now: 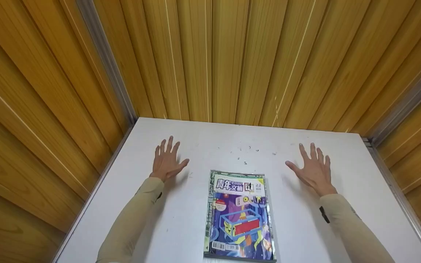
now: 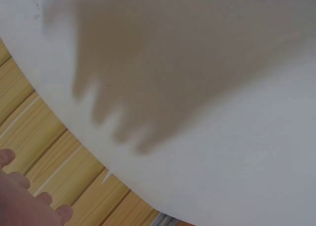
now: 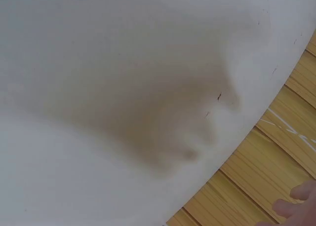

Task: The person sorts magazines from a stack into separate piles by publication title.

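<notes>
A stack of magazines lies flat at the near middle of the white table, its top cover purple with a blue box outline and a red block. To its upper left, my left hand is spread over the table with the fingers apart and nothing in it. My right hand is spread the same way to the upper right of the stack, also holding nothing. In the left wrist view, part of the left hand shows at the lower left corner above a broad hand shadow. Fingers of the right hand appear at the lower right in the right wrist view.
The white table ends at the back against a wood-patterned panel wall, with similar panels on both sides. Small dark specks are scattered on the tabletop behind the magazines. Grey metal posts stand at the corners.
</notes>
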`<state>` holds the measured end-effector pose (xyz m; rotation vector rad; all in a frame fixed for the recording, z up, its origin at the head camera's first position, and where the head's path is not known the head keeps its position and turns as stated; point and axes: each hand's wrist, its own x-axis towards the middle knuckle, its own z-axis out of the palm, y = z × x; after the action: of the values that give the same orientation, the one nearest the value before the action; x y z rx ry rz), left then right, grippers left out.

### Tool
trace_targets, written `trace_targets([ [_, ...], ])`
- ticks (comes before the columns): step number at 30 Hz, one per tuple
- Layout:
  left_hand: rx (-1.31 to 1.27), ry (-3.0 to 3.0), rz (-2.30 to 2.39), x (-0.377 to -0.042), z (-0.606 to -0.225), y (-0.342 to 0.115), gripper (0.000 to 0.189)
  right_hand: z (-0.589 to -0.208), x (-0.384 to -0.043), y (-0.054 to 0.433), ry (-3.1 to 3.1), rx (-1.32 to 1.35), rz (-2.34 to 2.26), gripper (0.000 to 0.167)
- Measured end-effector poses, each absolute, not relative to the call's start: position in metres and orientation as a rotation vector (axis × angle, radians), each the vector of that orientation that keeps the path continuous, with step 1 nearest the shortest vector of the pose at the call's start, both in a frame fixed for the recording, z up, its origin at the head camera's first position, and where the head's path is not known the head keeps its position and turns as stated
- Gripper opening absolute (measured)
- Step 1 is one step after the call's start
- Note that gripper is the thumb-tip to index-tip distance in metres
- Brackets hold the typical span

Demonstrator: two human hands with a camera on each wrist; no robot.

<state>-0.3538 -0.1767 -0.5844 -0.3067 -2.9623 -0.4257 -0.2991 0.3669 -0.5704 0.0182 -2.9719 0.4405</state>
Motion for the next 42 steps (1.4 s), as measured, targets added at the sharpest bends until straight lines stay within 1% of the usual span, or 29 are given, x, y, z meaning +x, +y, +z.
trace_targets([
  [6,-0.276,-2.948,-0.561,-0.348,-0.581,-0.176,0.089,-0.565,-0.289,0.358,-2.959,-0.040,0.619,0.102],
  [9,-0.254,-2.909,-0.672,-0.343,-0.580,-0.173,0.085,-0.561,-0.282,0.354,-2.955,-0.076,0.720,0.099],
  [14,-0.195,-2.786,-0.860,-0.333,-0.581,-0.171,0.064,-0.558,-0.268,0.347,-2.930,-0.166,1.016,0.091],
  [17,-0.154,-2.727,-0.894,-0.327,-0.581,-0.171,0.052,-0.558,-0.260,0.343,-2.894,-0.198,1.164,0.086],
  [20,-0.135,-2.691,-0.888,-0.321,-0.579,-0.170,0.039,-0.559,-0.251,0.338,-2.859,-0.194,1.215,0.081],
  [23,-0.151,-2.683,-0.871,-0.316,-0.578,-0.167,0.032,-0.559,-0.241,0.332,-2.830,-0.192,1.249,0.073],
  [28,-0.198,-2.682,-0.874,-0.306,-0.577,-0.162,0.034,-0.564,-0.218,0.321,-2.778,-0.242,1.332,0.061],
  [32,-0.230,-2.667,-0.860,-0.295,-0.576,-0.161,0.035,-0.570,-0.199,0.315,-2.746,-0.303,1.423,0.055],
  [37,-0.275,-2.637,-0.891,-0.279,-0.575,-0.157,0.025,-0.572,-0.177,0.304,-2.730,-0.380,1.507,0.047],
  [42,-0.286,-2.669,-0.982,-0.254,-0.577,-0.143,0.016,-0.576,-0.161,0.289,-2.770,-0.491,1.545,0.038],
])
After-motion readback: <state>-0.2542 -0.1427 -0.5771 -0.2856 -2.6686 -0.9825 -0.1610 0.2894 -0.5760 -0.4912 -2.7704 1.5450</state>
